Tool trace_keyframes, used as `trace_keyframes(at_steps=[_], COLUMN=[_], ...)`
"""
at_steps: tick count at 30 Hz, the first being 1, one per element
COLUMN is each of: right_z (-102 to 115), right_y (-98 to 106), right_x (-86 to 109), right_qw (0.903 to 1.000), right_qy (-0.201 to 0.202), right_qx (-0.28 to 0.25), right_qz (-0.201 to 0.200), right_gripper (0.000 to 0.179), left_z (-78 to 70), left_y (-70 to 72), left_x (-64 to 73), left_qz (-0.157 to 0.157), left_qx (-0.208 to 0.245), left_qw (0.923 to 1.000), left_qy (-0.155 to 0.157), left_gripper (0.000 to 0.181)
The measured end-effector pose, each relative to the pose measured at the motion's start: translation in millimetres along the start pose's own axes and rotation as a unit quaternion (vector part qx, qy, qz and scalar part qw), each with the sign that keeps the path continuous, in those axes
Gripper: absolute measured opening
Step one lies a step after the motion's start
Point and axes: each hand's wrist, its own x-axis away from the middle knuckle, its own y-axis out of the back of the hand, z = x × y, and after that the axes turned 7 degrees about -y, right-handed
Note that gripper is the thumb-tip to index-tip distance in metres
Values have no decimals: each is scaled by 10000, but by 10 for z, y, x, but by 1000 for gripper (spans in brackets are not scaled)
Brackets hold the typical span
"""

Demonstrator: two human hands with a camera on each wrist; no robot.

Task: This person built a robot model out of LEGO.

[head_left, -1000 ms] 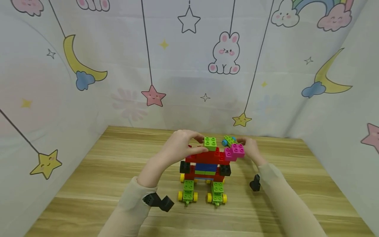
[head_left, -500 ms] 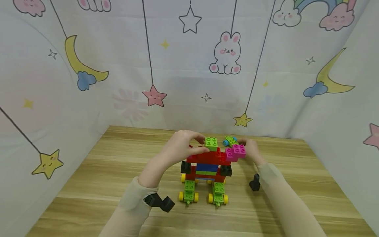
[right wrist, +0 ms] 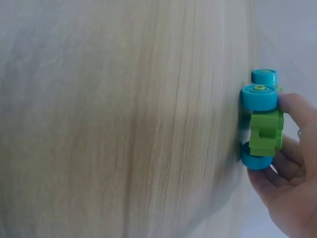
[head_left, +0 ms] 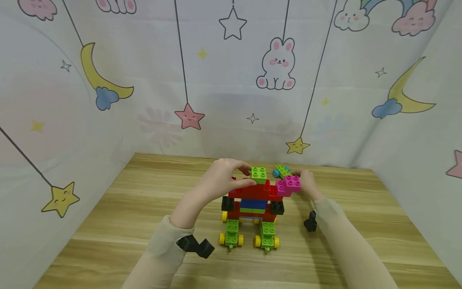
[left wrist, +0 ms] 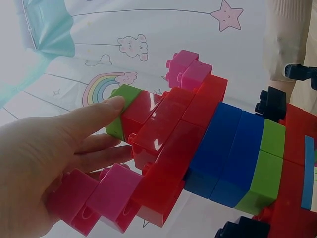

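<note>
A figure of toy building bricks [head_left: 249,192] stands on the table, red and blue in the body, with pink arms and black bricks at the sides. My left hand [head_left: 218,180] holds it at the top, thumb against the light green brick [head_left: 258,175] that forms its head. The left wrist view shows the thumb on that green brick [left wrist: 124,111] and the fingers behind it. Behind the figure, my right hand [head_left: 307,182] grips a small green wheeled brick car [right wrist: 265,131] with blue wheels, thumb at one wheel and fingers at the opposite one. Its wheels are at the wooden tabletop.
Green wheeled bricks [head_left: 232,233] with yellow wheels form the figure's feet. The figure stands between the hands on the wooden table [head_left: 144,208]. A white cloth [head_left: 231,132] with printed stars and moons hangs behind and at both sides. Black wrist cameras [head_left: 195,245] sit on both sleeves.
The whole head view has shifted very slightly to the right. Both hands, the figure and the wheeled car keep their places relative to one another.
</note>
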Motion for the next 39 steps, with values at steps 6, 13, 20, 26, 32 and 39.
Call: trace_keyframes(at_steps=[6,13,20,26,32,39], right_z=[-6,6,42,134,332,628], right_y=[12,16,87,260,599,930], right_x=[-5,-4,20,69,232,451], right_qw=[10000,9999,9999,9992,9983,9961], right_qy=[-49,121,71,319,498,788], right_qx=[9,69,-124,-130,-136,-94], right_qz=[54,-25,22,-186,-257,-392], right_gripper=[39,38,46,44,47,50], left_z=[10,6,-5,3,1,-14], left_y=[-14,-10,1,-9,-17,-3], left_x=[-10,-12,-8,-13,-19,-17], left_qz=[12,11,39,63,84,59], left_qx=[37,64,36,42,-23,-119], left_qw=[10000,9999,9999,10000,10000,9999], left_qy=[32,86,91,42,5,-22], left_gripper=[36,36,36,37,37,38])
